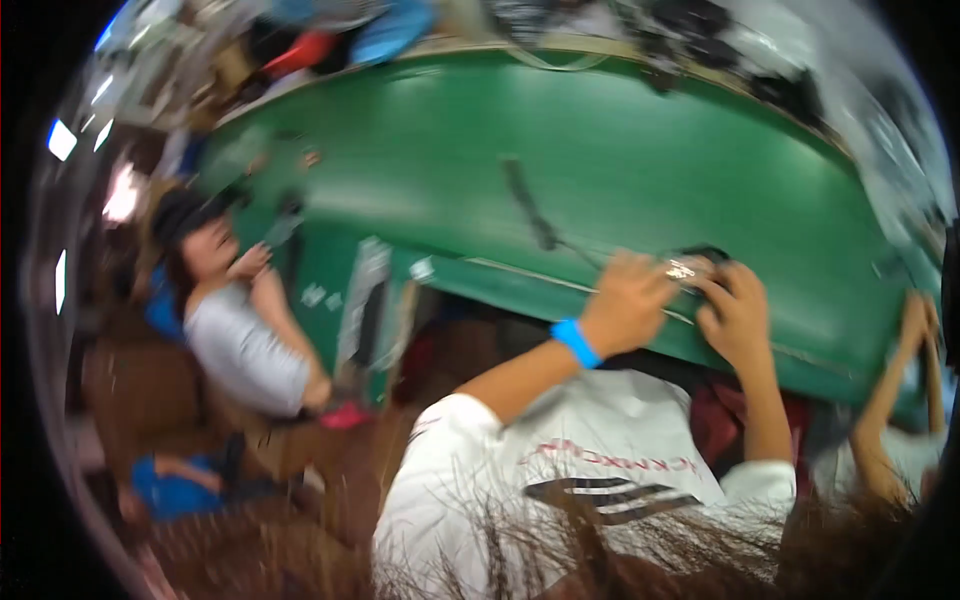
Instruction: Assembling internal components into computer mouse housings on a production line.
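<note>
Both my hands are over the near edge of the green work surface [430, 140], fingertips close together. My left hand [630, 300], with a blue band on its wrist, pinches the left side of a small shiny silvery piece [682, 268]. On its right side, my right hand [738, 310] has thumb and fingers closed on the same piece. A dark strap-like loop [708, 252] curves behind the fingers; blur hides its exact kind. Left of my hands, a long dark strip [528, 205] lies on the green surface, and a thin dark line runs from it toward my left hand.
A person in a grey top and dark cap [245, 340] works at the left. Another person's forearms [890, 390] reach in at the right. Mixed goods and clear plastic [780, 45] line the far edge. A clear-wrapped dark item [365, 310] lies left of me.
</note>
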A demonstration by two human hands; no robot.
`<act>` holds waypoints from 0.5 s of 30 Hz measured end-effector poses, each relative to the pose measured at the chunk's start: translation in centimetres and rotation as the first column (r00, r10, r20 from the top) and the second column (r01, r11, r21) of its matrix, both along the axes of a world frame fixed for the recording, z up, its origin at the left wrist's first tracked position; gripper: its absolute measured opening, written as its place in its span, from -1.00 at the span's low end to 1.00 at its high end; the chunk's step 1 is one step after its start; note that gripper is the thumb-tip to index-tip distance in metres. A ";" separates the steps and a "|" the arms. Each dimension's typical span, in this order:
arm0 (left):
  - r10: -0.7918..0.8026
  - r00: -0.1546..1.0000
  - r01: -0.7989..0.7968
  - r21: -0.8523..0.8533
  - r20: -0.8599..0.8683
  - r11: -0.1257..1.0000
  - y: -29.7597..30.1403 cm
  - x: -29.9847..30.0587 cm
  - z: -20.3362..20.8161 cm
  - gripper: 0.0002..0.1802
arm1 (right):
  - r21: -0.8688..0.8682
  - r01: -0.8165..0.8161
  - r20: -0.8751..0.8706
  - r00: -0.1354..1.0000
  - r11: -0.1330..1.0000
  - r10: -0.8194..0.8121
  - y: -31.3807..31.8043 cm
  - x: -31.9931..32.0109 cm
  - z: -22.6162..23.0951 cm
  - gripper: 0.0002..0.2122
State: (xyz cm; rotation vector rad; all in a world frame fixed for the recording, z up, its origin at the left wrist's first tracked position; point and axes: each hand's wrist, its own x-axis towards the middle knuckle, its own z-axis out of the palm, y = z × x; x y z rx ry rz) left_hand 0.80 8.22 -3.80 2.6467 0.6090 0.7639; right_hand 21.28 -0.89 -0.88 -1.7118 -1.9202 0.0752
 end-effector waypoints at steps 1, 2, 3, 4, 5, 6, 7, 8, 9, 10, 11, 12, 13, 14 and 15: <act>-0.003 1.000 0.003 -0.001 -0.018 1.000 -0.5 0.3 0.1 -0.55 | -0.006 0.015 -0.057 0.998 1.000 -0.016 -0.5 0.0 0.2 -0.66; 0.012 1.000 -0.012 -0.011 -0.001 1.000 -0.9 0.9 -0.3 -0.55 | 0.019 0.028 -0.035 0.999 0.999 -0.027 -0.9 0.2 0.4 -0.67; 0.021 1.000 -0.020 -0.022 0.021 1.000 -1.0 0.7 -0.8 -0.55 | 0.042 0.046 -0.010 0.999 0.998 -0.045 -0.6 -0.2 0.3 -0.68; 0.044 0.999 -0.043 -0.005 0.010 0.999 -1.0 0.7 -0.9 -0.55 | 0.059 0.023 -0.022 1.000 0.998 -0.022 -0.5 -0.3 0.2 -0.68; 0.056 0.998 -0.056 -0.006 0.006 0.998 -1.0 0.7 -0.7 -0.56 | 0.065 0.032 -0.004 0.999 0.997 -0.032 -0.3 -0.5 -0.1 -0.69; 0.059 0.998 -0.059 -0.013 0.007 0.998 -1.0 0.8 -0.7 -0.56 | 0.067 0.049 0.019 0.999 0.997 -0.051 -0.2 -0.5 -0.4 -0.70; 0.054 0.998 -0.053 -0.026 0.012 0.998 -1.1 1.0 -0.6 -0.56 | 0.064 0.076 0.048 0.996 0.995 -0.079 -0.2 -0.5 -0.5 -0.71; 0.046 0.999 -0.045 -0.030 0.020 0.999 -1.1 1.3 -0.6 -0.56 | 0.061 0.083 0.057 0.995 0.995 -0.087 -0.2 -0.3 -0.5 -0.71; 0.063 0.998 -0.062 -0.017 0.024 0.998 -1.1 1.5 -0.7 -0.56 | 0.078 0.082 0.050 0.995 0.994 -0.086 -0.2 -0.3 -0.3 -0.75; 0.042 0.999 -0.042 -0.015 0.026 0.999 -1.1 1.6 -0.3 -0.56 | 0.085 0.119 0.043 0.991 0.989 -0.123 -0.8 -0.5 -0.3 -0.78; 0.024 0.999 -0.024 -0.018 0.038 1.000 -1.2 1.7 0.0 -0.56 | 0.098 0.104 0.028 0.994 0.990 -0.107 -0.7 -0.9 -0.4 -0.77; 0.010 1.000 -0.010 -0.071 0.000 0.997 -1.0 1.6 0.4 -0.57 | 0.100 0.109 0.021 0.993 0.989 -0.112 -0.5 -0.8 -0.7 -0.76; -0.016 0.999 0.011 -0.125 -0.037 0.992 -0.4 0.9 0.7 -0.57 | 0.112 0.069 -0.061 0.996 0.991 -0.062 0.1 -1.5 -0.4 -0.73; 0.013 1.000 -0.013 -0.076 0.011 0.997 -0.1 0.2 0.5 -0.59 | 0.094 0.051 -0.085 0.995 0.994 -0.043 0.9 -1.8 -0.8 -0.70; 0.031 0.999 -0.032 -0.070 -0.018 0.997 0.1 -0.2 0.6 -0.59 | 0.089 0.063 -0.103 0.993 0.994 -0.053 1.4 -2.1 -0.5 -0.71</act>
